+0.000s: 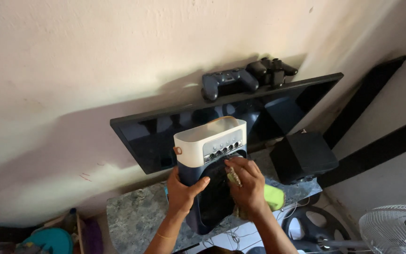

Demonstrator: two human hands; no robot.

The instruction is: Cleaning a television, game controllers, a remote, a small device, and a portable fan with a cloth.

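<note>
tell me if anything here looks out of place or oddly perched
Two black game controllers sit balanced on the thin top edge of the flat black television screen, an unsteady perch. Below, the left hand grips the white-and-navy tabletop fan unit, tilted back, while the right hand presses a cloth against its front.

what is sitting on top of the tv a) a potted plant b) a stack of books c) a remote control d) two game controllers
d, two dark game controllers rest along the top edge of the flat tv, above the white and navy appliance that the left hand steadies while the right hand presses a cloth on its front.
</note>
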